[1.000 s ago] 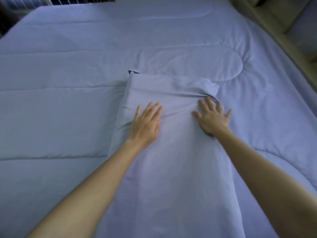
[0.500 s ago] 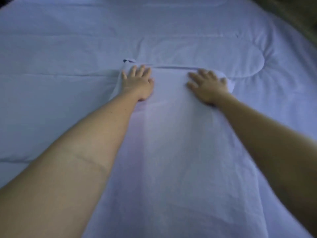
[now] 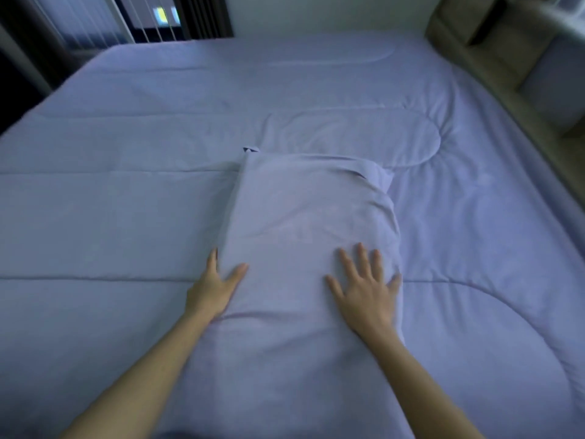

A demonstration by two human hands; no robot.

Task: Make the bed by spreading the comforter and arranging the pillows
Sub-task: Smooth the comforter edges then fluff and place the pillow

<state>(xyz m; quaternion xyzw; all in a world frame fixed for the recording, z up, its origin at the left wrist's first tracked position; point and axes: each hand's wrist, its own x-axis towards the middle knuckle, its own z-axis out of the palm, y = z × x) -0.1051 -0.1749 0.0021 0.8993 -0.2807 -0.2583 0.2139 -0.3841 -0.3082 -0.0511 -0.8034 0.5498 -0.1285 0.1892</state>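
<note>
So you're leaning over the bed and both hands are touching the pillow [image 3: 304, 223], which is lying lengthwise on top of the comforter [image 3: 126, 217], roughly mid-bed and running away from you. Your right hand [image 3: 364, 289] is lying flat on the near right part of it, palm down, fingers spread wide, little finger reaching the right edge. Your left hand [image 3: 212, 289] is hugging the near left edge, thumb resting on top and fingers pushing straight along the side, partly hiding behind the fabric. The comforter is lying spread over the whole mattress, and it's the same pale lilac as the pillow. A tan headboard unit [image 3: 493, 58] is running along the right side, and window blinds [image 3: 95, 20] are showing past the far left corner.
</note>
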